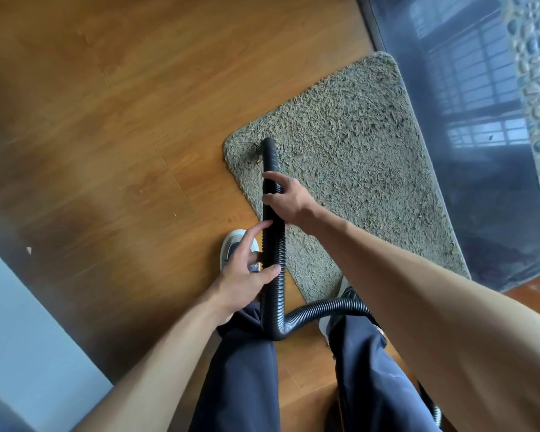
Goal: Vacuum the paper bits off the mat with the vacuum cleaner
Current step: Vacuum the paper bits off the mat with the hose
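My right hand (289, 198) is wrapped round the stiff nozzle (270, 157), its tip on the mat's (356, 151) near-left corner, while my left hand (247, 272) pinches the light, springy hose (273, 294) lower down, so I'd steer by the rigid part, with open pile rightward to the glass door (468, 169).

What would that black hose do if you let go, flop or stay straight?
Probably flop: the hose is ribbed and bends sharply by the legs. Its smooth end on the mat looks stiffer, straight past the right hand. Likely light too: the left hand holds it loosely.
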`<state>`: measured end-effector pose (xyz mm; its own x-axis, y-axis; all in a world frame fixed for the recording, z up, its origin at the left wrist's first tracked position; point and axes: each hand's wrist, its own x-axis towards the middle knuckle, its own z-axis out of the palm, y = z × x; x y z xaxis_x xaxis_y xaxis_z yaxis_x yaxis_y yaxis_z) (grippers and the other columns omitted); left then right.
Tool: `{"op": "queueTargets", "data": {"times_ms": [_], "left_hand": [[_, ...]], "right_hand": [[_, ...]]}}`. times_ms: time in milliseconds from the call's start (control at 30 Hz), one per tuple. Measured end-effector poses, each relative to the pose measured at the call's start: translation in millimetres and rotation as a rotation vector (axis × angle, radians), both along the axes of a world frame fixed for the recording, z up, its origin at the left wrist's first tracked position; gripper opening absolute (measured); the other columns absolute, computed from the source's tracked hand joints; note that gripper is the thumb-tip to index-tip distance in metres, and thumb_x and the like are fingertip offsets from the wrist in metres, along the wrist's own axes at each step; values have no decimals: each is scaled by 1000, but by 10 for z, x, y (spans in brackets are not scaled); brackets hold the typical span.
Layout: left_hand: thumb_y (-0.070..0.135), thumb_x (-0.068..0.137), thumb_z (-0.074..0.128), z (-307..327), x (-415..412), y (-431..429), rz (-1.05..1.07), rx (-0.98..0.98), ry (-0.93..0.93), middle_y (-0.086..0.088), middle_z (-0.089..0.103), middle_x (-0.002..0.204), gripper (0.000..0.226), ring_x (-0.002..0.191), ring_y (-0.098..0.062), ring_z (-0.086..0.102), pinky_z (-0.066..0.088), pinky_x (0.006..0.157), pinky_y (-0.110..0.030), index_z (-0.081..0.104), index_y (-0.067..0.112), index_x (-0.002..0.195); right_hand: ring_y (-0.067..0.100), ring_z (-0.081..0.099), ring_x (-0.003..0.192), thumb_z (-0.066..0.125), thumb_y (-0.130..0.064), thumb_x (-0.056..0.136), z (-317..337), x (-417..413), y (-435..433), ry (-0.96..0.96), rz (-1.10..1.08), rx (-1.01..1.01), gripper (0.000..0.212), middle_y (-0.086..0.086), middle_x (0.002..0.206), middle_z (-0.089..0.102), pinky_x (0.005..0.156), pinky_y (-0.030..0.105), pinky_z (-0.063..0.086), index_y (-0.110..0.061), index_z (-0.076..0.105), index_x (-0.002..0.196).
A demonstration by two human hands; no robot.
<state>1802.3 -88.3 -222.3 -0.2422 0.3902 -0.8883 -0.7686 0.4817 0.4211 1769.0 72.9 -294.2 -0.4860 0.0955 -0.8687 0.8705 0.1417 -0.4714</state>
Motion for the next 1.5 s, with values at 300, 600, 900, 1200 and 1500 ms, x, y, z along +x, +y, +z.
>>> {"op": "queueTargets", "data": {"times_ms": [300, 600, 900, 1200, 1500], "left_hand": [[5, 94, 61, 71, 217, 267, -177, 21, -96, -8, 66, 97, 72, 65, -8, 59, 47, 48, -23, 43, 62, 133], [8, 93, 62, 227, 554, 487, -402, -11, -190, -4, 68, 95, 71, 73, -20, 59, 42, 50, -28, 42, 66, 131], [7, 95, 61, 536, 588, 941, -449, 63, -60, 3, 71, 94, 67, 75, -17, 68, 55, 61, -30, 46, 61, 131], [4, 96, 57, 1019, 600, 1630, -707, 201, 30, -6, 67, 118, 66, 92, -33, 70, 60, 70, -38, 45, 57, 134], [9, 88, 63, 1341, 778, 1884, -1249, 300, 201, 6, 64, 117, 82, 98, -23, 68, 56, 92, -43, 30, 64, 138]], "right_hand": [[18, 67, 80, 53, -7, 93, 151, 634, 369, -199, -367, -85, 56, 11, 113, 64, 70, 46, 60, -29, 42, 143], [14, 66, 76, 50, -10, 99, 260, 1449, 391, -237, -663, -186, 49, 11, 114, 61, 54, 32, 55, -26, 40, 144], [17, 67, 77, 53, -7, 97, 608, 1568, 930, -37, -777, -253, 46, 14, 107, 62, 56, 34, 56, -27, 45, 138], [29, 65, 87, 54, -7, 93, 1185, 1867, 1481, 126, -977, -153, 43, 23, 111, 60, 82, 63, 53, -28, 45, 130], [22, 62, 82, 59, -9, 94, 1552, 2607, 1411, 247, -1355, -85, 43, 11, 96, 59, 69, 41, 56, -37, 47, 124]]}}
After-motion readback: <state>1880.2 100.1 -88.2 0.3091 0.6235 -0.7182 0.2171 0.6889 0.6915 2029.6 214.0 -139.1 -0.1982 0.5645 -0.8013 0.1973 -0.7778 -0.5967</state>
